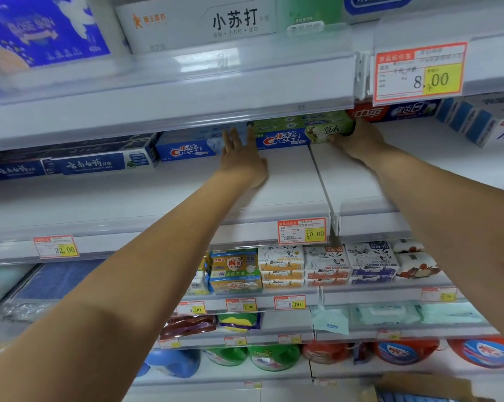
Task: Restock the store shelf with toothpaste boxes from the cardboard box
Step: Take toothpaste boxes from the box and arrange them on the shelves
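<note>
Both my arms reach deep onto the white middle shelf. My left hand lies flat with straight fingers, its fingertips touching the left end of a blue-and-green Crest toothpaste box at the back. My right hand curls round the right end of that same box, thumb on its green front. More green boxes are stacked above it. Another blue Crest box stands to the left. A corner of the cardboard box shows at the bottom right.
Dark blue toothpaste boxes fill the shelf's left; red and blue ones sit to the right. The upper shelf edge overhangs closely. Price tags hang on the shelf front. Soap packs and detergent bottles fill lower shelves.
</note>
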`<state>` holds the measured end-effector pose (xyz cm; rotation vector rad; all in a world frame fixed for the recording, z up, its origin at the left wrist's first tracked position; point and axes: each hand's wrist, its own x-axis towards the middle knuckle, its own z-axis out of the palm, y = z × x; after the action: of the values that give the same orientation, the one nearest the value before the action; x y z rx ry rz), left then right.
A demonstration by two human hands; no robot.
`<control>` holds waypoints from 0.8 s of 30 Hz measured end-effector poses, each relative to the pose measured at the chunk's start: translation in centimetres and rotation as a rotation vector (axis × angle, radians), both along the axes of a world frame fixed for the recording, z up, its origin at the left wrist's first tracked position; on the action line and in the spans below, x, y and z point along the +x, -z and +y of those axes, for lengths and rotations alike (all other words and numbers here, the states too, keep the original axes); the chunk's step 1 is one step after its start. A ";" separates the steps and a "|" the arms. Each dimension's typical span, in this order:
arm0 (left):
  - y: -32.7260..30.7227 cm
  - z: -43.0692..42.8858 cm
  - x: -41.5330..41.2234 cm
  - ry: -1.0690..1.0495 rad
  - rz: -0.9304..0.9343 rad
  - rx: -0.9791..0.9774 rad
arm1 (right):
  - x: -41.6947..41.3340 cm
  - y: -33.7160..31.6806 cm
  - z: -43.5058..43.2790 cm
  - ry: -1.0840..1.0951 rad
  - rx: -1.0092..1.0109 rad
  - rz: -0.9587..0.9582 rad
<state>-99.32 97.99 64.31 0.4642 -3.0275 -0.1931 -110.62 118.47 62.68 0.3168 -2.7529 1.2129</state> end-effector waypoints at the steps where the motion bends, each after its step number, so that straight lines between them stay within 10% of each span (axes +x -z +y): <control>1: -0.2 1.1 0.6 0.011 -0.003 0.030 | 0.8 -0.7 0.5 -0.036 -0.050 -0.045; 11: 3.2 17.7 10.2 0.870 0.450 0.516 | 15.0 -3.5 15.4 0.086 -0.091 0.174; 24: 23.2 37.6 12.3 0.676 -0.386 0.614 | 27.7 21.6 41.3 0.455 0.023 -0.744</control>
<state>-87.04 135.62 41.08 -0.6014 -3.3127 -1.2060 -82.91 159.73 41.11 -0.8920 -3.1234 1.3531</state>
